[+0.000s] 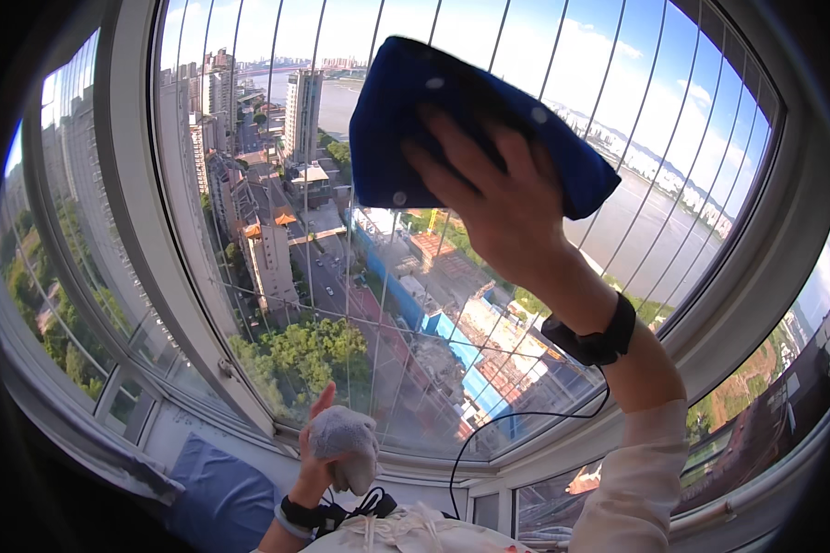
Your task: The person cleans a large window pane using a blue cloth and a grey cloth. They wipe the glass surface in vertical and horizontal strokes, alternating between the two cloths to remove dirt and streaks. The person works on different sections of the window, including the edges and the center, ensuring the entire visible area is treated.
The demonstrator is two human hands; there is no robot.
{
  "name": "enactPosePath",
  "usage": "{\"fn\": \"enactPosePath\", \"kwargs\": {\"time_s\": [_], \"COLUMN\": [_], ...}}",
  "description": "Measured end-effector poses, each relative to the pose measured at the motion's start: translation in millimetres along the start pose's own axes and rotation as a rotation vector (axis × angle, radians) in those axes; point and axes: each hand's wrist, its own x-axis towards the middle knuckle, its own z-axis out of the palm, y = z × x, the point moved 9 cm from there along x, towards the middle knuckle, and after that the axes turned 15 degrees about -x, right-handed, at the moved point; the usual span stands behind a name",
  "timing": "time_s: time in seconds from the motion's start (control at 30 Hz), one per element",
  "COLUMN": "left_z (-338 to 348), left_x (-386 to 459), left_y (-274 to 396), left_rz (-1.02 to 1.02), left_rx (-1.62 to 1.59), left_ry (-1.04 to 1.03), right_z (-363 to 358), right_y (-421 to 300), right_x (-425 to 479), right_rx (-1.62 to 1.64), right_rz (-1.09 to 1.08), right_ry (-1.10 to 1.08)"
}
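Note:
My right hand (pixel 505 186) is raised, its fingers spread over a dark blue cloth (pixel 387 124). The cloth lies flat against the upper part of a large window pane (pixel 415 359), pressed there by the palm and fingers. Lower down, near the bottom of the same pane, my left hand (pixel 316 453) holds a bunched grey cloth (pixel 346 435) with the thumb pointing up. Part of the left fingers is hidden by the grey cloth. A black band (pixel 595 335) with a cable (pixel 498 418) sits on my right wrist, and another band (pixel 301 513) is on my left wrist.
A white window frame (pixel 135 173) surrounds the pane, with a latch (pixel 228 368) at its lower left. Thin vertical wires (pixel 598 117) run outside the glass, high above buildings and a river. A blue cushion or fabric (pixel 218 487) lies at the lower left. Another window (pixel 747 387) is at right.

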Motion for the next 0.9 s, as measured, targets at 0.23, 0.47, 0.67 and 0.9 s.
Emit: {"fn": "enactPosePath", "kwargs": {"time_s": [0.23,0.47,0.67,0.9], "left_z": [7.0,20.6,8.0,64.6], "left_x": [19.1,5.4,7.2,19.3], "left_y": [-8.3,-23.3,-31.3,-55.5], "left_rz": [0.155,0.056,0.068,0.092], "left_rx": [0.217,0.190,0.195,0.289], "left_ry": [-0.115,-0.027,-0.044,-0.338], "right_z": [-17.5,-40.8,-39.8,-55.2], "right_y": [-64.9,258.8,196.1,-101.4], "right_x": [-130.6,-103.0,-167.2,-311.6], "right_rx": [-0.430,-0.597,-0.438,-0.252], "right_rz": [-0.683,0.373,0.655,-0.706], "right_ry": [0.097,0.119,0.009,-0.268]}}
